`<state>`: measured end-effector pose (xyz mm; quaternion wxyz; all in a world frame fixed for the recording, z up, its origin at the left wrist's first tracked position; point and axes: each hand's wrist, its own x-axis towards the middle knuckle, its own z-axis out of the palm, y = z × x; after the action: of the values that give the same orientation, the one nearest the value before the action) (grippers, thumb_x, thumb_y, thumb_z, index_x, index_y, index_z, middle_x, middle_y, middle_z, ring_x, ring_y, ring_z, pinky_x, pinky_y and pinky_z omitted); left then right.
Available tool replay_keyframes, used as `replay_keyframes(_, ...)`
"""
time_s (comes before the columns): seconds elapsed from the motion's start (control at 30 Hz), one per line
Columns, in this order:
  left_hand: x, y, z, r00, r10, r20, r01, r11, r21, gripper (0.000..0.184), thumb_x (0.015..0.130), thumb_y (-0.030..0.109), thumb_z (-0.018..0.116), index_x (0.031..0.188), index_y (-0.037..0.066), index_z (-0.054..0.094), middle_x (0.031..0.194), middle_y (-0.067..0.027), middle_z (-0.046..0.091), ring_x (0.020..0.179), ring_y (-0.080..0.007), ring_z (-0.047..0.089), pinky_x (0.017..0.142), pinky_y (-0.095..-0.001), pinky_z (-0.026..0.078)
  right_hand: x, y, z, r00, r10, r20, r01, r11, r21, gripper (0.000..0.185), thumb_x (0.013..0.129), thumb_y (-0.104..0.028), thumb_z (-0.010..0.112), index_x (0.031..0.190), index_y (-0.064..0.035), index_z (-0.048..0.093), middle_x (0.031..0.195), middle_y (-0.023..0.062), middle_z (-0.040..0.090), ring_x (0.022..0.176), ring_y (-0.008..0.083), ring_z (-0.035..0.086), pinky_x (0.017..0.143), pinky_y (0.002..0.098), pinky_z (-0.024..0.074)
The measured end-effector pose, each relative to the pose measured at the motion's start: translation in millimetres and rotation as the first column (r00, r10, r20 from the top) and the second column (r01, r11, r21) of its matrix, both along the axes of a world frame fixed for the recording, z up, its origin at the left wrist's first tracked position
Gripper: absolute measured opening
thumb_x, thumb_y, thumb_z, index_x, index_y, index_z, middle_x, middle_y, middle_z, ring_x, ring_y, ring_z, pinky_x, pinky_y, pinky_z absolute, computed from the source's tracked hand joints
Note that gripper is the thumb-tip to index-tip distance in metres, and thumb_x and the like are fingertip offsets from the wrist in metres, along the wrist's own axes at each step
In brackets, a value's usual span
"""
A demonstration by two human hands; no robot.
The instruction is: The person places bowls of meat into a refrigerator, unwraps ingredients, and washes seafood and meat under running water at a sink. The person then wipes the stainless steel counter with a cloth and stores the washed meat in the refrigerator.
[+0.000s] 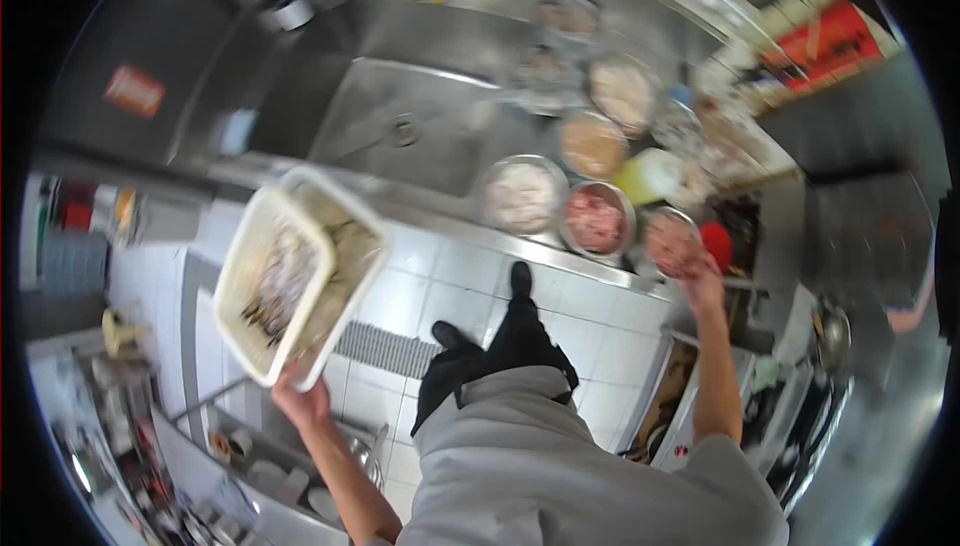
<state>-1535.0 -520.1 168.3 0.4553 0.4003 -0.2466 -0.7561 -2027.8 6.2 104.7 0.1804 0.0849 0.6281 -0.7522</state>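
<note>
Our left hand (pixel 303 401) gripped the near end of a white tub (pixel 352 196) over the floor before the sink counter (pixel 415 208). Greyish, wet-looking pieces (pixel 343 251) lay inside; a cream basket (pixel 232 276) overlapped it, holding pale, dark-tipped pieces (pixel 282 271). Our right hand (pixel 703 284) was at a bowl (pixel 644 246) of pinkish meat (pixel 669 238); we couldn't tell whether it grasped.

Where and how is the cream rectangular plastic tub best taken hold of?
Probably pinch the tub by its near-end rim, coming from the person's side: that edge faces the person, near the left hand, while the rectangular white plastic container adjoins its right side.
</note>
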Motion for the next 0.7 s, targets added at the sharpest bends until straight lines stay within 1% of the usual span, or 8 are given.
replay_keyframes(0.07,21.3,-3.9,-7.5,0.999,0.037,-0.038,-0.037,0.999,-0.006,0.058,0.069,0.004,0.055,0.126,-0.003,0.048,0.12,-0.0193,0.058,0.108,-0.0373,0.058,0.096,-0.055,0.047,0.7,30.0,-2.4,0.992,0.099,-0.078,-0.102,0.994,-0.029,0.033,0.074,0.003,0.053,0.104,-0.0057,0.063,0.095,0.005,0.063,0.088,0.0186,0.061,0.079,0.0327,0.0515)
replay_keyframes(0.13,42.4,-4.2,-9.5,0.993,0.102,-0.065,-0.101,0.995,0.015,0.055,0.068,0.002,0.055,0.123,-0.003,0.05,0.116,-0.0172,0.06,0.106,-0.0347,0.06,0.096,-0.051,0.047,16.8,35.6,33.5,0.988,0.154,-0.01,-0.154,0.988,-0.007,0.034,0.081,-0.005,0.055,0.115,-0.0071,0.059,0.109,0.0061,0.063,0.099,0.0202,0.062,0.084,0.0348,0.0519)
replay_keyframes(0.17,50.9,-4.0,-7.8,0.989,0.128,-0.08,-0.126,0.992,0.031,0.055,0.068,0.001,0.054,0.123,-0.003,0.05,0.115,-0.0161,0.06,0.105,-0.0336,0.06,0.097,-0.0493,0.047,23.6,46.4,38.8,0.995,0.096,-0.029,-0.096,0.995,-0.025,0.033,0.08,-0.005,0.057,0.113,-0.0113,0.06,0.108,0.0056,0.062,0.096,0.0207,0.062,0.079,0.0354,0.0542)
replay_keyframes(0.2,57.3,-4.6,-5.6,0.982,0.169,-0.08,-0.168,0.986,0.02,0.055,0.067,0.0,0.054,0.122,-0.003,0.051,0.114,-0.0156,0.061,0.105,-0.0332,0.059,0.097,-0.0487,0.047,29.7,47.0,56.0,0.979,0.201,-0.023,-0.202,0.979,-0.035,0.041,0.082,-0.008,0.057,0.123,-0.0095,0.055,0.121,0.0091,0.058,0.109,0.0253,0.059,0.087,0.0406,0.0521)
replay_keyframes(0.23,66.0,-1.9,-3.1,0.975,0.207,-0.08,-0.206,0.978,0.017,0.055,0.066,0.0,0.054,0.122,-0.002,0.051,0.113,-0.015,0.061,0.105,-0.0328,0.059,0.097,-0.0481,0.047,36.7,48.4,70.9,0.987,0.157,-0.035,-0.158,0.987,-0.022,0.05,0.081,-0.009,0.058,0.13,-0.007,0.05,0.13,0.0116,0.052,0.118,0.0293,0.053,0.096,0.0443,0.047)
replay_keyframes(0.3,77.2,11.5,-13.7,0.962,0.259,-0.082,-0.259,0.966,0.02,0.052,0.07,-0.003,0.051,0.122,-0.001,0.051,0.116,-0.0129,0.059,0.109,-0.0278,0.057,0.1,-0.0438,0.044,35.3,48.1,87.4,0.986,0.167,-0.026,-0.167,0.986,-0.012,0.056,0.079,-0.009,0.058,0.133,-0.0051,0.046,0.134,0.0122,0.049,0.123,0.0309,0.049,0.1,0.0458,0.0437)
replay_keyframes(0.47,110.6,12.2,4.1,0.925,0.374,-0.062,-0.375,0.927,-0.011,0.049,0.069,-0.002,0.05,0.118,-0.002,0.052,0.114,-0.0141,0.059,0.107,-0.0308,0.057,0.1,-0.0468,0.044,56.2,-75.2,193.0,0.921,0.389,0.002,-0.388,0.919,0.075,0.058,0.071,-0.002,0.053,0.128,-0.0031,0.046,0.128,0.0106,0.052,0.118,0.0263,0.052,0.1,0.0421,0.0434)
replay_keyframes(0.7,148.4,11.5,-0.3,0.846,0.519,-0.121,-0.522,0.853,0.004,0.044,0.072,0.001,0.052,0.116,-0.001,0.053,0.106,-0.0145,0.059,0.104,-0.0328,0.058,0.098,-0.0509,0.045,56.6,-294.2,166.5,0.762,0.636,-0.117,-0.643,0.766,-0.022,0.058,0.072,0.006,0.047,0.129,0.0003,0.046,0.12,0.0086,0.053,0.104,0.0166,0.056,0.088,0.0294,0.0491)
